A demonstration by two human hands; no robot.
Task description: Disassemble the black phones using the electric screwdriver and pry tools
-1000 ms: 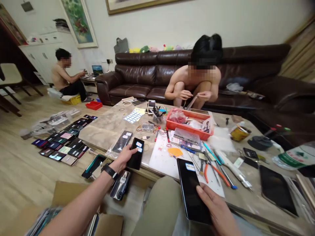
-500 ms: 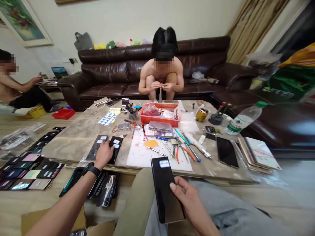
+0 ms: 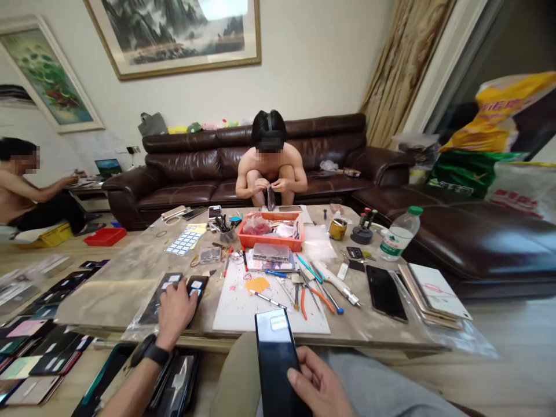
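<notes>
- Across the marble bench (image 3: pixel 130 278), tools, phones and an orange tray (image 3: pixel 271 238) lie scattered; a person crouches on the sofa (image 3: pixel 208 168) behind it.
- White mat (image 3: pixel 243 310) sits at the near edge.
- Right hand (image 3: pixel 319 388) over the lap, its grip pinching a black phone (image 3: pixel 273 359) upright-tilted.
- Left hand (image 3: pixel 176 313), fingers spread flat, presses a labelled dark phone (image 3: pixel 196 288) on the bench.

Tools (image 3: pixel 310 286) lie on the table (image 3: pixel 117 289), tray (image 3: pixel 271 231) behind, bottle (image 3: pixel 397 231) right.
</notes>
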